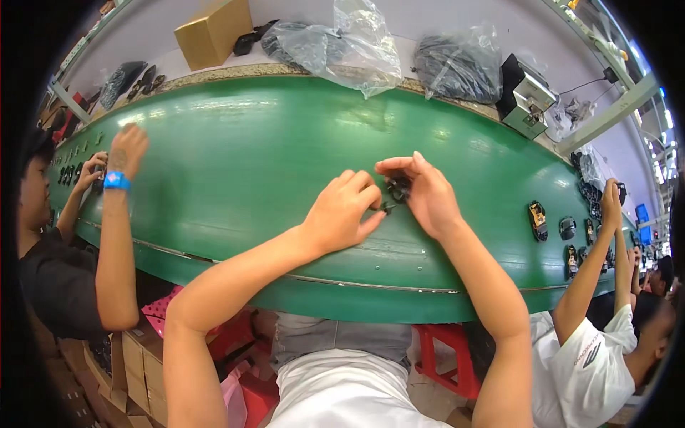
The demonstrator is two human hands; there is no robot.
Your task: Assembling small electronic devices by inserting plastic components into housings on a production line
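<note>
Above the green work surface (242, 171), my right hand (432, 196) curls around a dark part (398, 188), black and irregular, its kind not clear. Facing it, my left hand (341, 212) is closed, thumb and fingertips pinched on a small thin black piece (387, 208). The two held pieces are close together, and I cannot tell if they touch. My fingers cover much of both.
Toy cars (537, 220) and black car shells (567, 228) lie to the right. A co-worker with a blue wristband (116, 180) works at left, another in a white shirt (589, 371) at right. Plastic bags (460, 64), a cardboard box (214, 34) and a metal device (526, 100) line the back ledge.
</note>
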